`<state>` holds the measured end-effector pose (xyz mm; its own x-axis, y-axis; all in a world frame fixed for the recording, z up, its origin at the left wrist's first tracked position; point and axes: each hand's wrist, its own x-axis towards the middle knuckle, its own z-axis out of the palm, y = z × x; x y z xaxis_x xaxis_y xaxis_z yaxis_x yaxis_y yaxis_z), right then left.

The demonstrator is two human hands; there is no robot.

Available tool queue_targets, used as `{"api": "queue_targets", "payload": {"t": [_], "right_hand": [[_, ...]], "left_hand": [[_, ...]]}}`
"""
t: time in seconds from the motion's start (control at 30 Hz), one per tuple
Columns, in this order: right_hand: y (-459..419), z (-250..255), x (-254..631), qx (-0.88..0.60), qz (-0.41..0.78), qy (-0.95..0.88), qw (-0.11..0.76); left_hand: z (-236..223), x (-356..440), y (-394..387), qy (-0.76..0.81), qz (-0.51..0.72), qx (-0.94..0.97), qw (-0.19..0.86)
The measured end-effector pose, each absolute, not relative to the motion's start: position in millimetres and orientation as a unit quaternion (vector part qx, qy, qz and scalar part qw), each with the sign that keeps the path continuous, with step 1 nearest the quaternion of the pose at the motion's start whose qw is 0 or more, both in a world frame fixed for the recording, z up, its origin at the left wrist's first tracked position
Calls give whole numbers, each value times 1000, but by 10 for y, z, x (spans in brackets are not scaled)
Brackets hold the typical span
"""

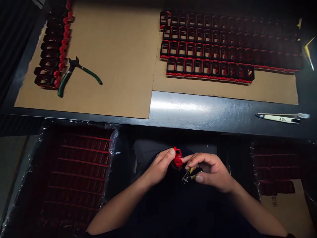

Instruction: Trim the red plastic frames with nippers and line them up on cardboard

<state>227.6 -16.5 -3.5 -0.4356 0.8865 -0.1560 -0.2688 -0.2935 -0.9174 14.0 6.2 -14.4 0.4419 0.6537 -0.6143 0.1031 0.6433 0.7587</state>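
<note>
In front of my lap, my left hand (162, 162) pinches a small red plastic frame (178, 157) between thumb and fingers. The frame has openings in it and is tilted. My right hand (212, 170) is close on its right, with a fingertip at the frame's lower right edge. Held in the curled fingers of that hand is a thin metal tool with a yellow part (191, 170); its tip points down and left, and its exact kind is unclear.
Green-handled cutting pliers (71, 67) lie on a cardboard sheet (119, 66), beside stacked black-and-red frames (49, 59). More frames (190, 65) stand in rows at right. A marker (282, 119) and a swab lie near the edge. Lined boxes of frames (81, 158) flank me.
</note>
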Motion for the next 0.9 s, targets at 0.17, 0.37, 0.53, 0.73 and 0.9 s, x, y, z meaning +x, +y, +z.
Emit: {"api": "queue_targets", "payload": {"t": [0.17,0.37,0.53,0.73,0.9], "right_hand": [[-172,-125,2182,-370,775,-336,386],[-125,-186,2224,-352,811,-199,422],[-110,-180,2171,-325,824,-163,434],[-168,-156,2338,-382,708,-349,480],[-255,-51,2489,-457,443,-615,466]], "left_hand": [[-103,234,161,535,107,480,687],[-97,135,50,488,239,590,597],[-94,82,-28,436,247,708,497],[-66,64,-22,427,275,706,493],[-98,57,-35,380,326,707,499]]}}
